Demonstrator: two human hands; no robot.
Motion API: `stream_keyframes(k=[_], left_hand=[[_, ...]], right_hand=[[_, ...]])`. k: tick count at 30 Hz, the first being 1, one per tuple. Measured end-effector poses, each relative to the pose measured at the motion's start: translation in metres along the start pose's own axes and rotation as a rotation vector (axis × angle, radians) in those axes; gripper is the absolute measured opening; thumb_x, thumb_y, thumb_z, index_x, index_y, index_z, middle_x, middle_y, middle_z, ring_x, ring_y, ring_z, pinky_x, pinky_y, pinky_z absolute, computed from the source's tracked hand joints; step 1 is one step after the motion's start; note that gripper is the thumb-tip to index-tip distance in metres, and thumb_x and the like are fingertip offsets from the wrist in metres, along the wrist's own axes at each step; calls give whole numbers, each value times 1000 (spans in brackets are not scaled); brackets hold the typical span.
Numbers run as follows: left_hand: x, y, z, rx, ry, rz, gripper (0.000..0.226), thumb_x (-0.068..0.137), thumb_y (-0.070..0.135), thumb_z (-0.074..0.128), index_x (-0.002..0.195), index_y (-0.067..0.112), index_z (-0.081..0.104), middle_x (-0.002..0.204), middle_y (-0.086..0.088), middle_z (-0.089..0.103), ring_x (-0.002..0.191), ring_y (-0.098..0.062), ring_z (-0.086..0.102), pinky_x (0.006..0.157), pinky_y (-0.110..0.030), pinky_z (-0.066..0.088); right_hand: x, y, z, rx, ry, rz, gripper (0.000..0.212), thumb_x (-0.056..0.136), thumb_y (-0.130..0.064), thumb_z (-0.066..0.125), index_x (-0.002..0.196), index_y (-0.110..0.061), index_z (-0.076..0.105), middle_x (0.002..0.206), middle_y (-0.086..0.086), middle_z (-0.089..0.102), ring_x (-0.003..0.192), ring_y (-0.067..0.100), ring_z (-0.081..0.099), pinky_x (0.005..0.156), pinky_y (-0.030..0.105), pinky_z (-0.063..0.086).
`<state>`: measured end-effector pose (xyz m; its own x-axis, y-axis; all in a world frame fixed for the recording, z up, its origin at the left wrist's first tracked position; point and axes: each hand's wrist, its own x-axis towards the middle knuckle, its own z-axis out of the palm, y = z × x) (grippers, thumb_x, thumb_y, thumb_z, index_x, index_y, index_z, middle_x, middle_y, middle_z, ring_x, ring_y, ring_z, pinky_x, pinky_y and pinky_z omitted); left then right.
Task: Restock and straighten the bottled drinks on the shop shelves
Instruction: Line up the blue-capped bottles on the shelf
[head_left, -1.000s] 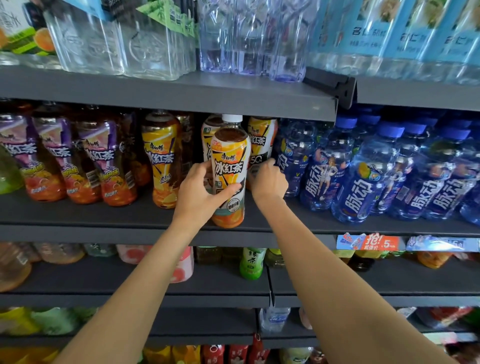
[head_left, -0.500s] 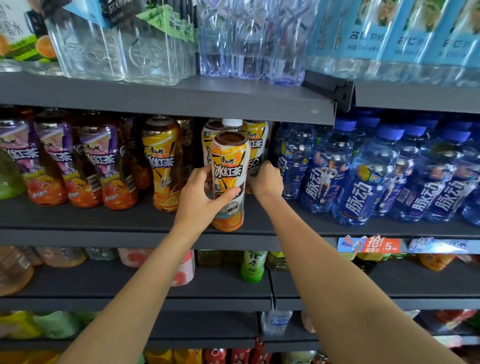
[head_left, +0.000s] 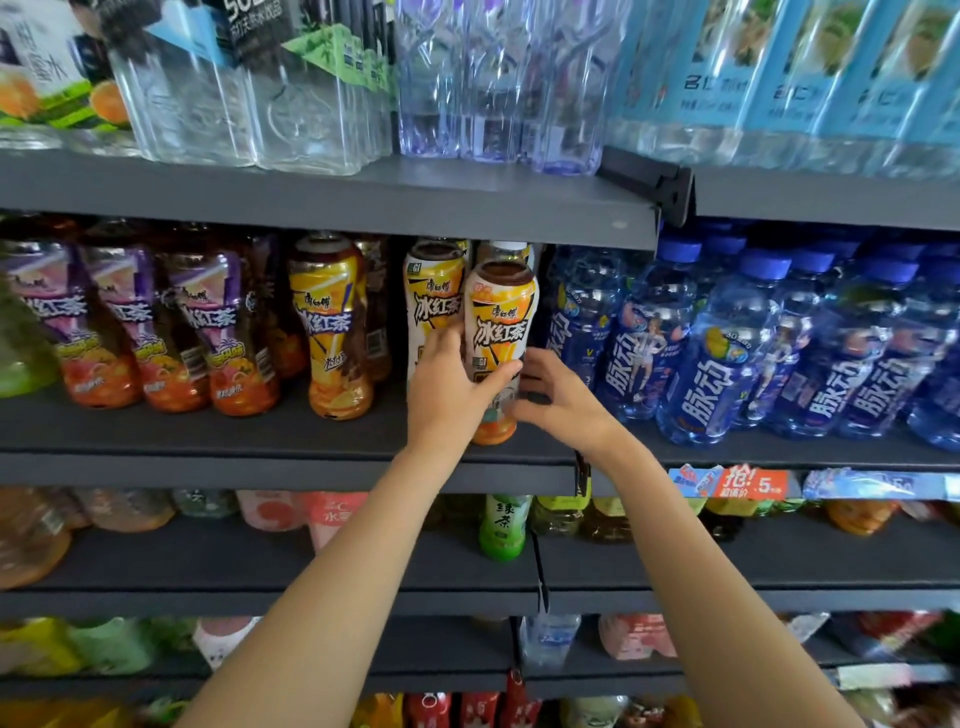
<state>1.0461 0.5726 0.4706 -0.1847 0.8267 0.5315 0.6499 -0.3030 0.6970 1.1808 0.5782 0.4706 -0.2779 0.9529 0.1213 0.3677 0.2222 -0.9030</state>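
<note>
Straightening step: iced tea bottle (head_left: 500, 332) stands at the middle shelf (head_left: 208, 441) front edge. My left hand (head_left: 451, 395) wraps it, fingers curled round; right hand (head_left: 563, 400) fingers spread, touching its side. Next, I judge: seat it flush, label forward.

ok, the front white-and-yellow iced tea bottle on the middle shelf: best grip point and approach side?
Grip the white-and-yellow iced tea bottle at its narrower lower body, coming from the open shelf front. It stands upright, the upper shelf sits low over its top, and a twin bottle and blue bottles crowd its sides. The left hand already wraps it there; the right hand is beside it.
</note>
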Motion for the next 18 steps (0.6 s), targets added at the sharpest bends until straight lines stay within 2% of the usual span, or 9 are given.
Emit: stream_keyframes(k=[3,6,8,9,11,13,18], left_hand=[[0,1,4,29,-1,17,66,77,46,67,127,8,46,122,-7,49,115,-22,49,88,-32,43],[-10,-11,-6,-18,123,77,58,79,38,69,124,9,48,118,-7,50,111,-18,49,83,-20,39],[-16,-27,-14,-9,233,20,53,81,30,69,123,5,48,118,-11,49,113,-21,48,85,-14,33],[-17,-35,-16,10,238,-42,56,81,28,69,126,4,46,122,-13,48,116,-24,46,89,-16,32],[-14,-48,-14,57,135,-151,65,82,27,69,133,2,38,130,-16,45,123,-27,41,97,-25,34],[-8,-55,-8,95,35,-188,67,82,27,68,135,3,37,132,-15,47,125,-28,41,99,-33,36],[3,-57,-3,155,-1,-208,60,82,26,68,131,4,42,126,-14,51,120,-28,45,95,-35,39]], right_hand=[[2,3,15,-221,157,3,59,76,-17,73,126,-9,43,115,5,59,102,18,57,78,22,41],[7,6,22,-262,277,18,54,77,-22,74,122,-6,49,115,7,63,100,18,58,73,19,38],[12,6,23,-269,304,39,54,77,-24,75,121,-5,50,116,9,63,103,21,59,74,20,40],[14,5,24,-281,320,53,53,77,-24,75,120,-4,50,115,10,63,104,22,59,75,22,41],[20,2,27,-302,345,87,53,78,-25,74,120,-2,49,116,12,62,106,26,58,79,29,45],[24,0,28,-330,350,112,54,79,-26,73,120,-2,48,115,12,62,108,28,57,83,33,45],[30,3,29,-349,373,132,48,78,-28,74,114,-4,51,110,11,64,102,27,59,78,32,45]])
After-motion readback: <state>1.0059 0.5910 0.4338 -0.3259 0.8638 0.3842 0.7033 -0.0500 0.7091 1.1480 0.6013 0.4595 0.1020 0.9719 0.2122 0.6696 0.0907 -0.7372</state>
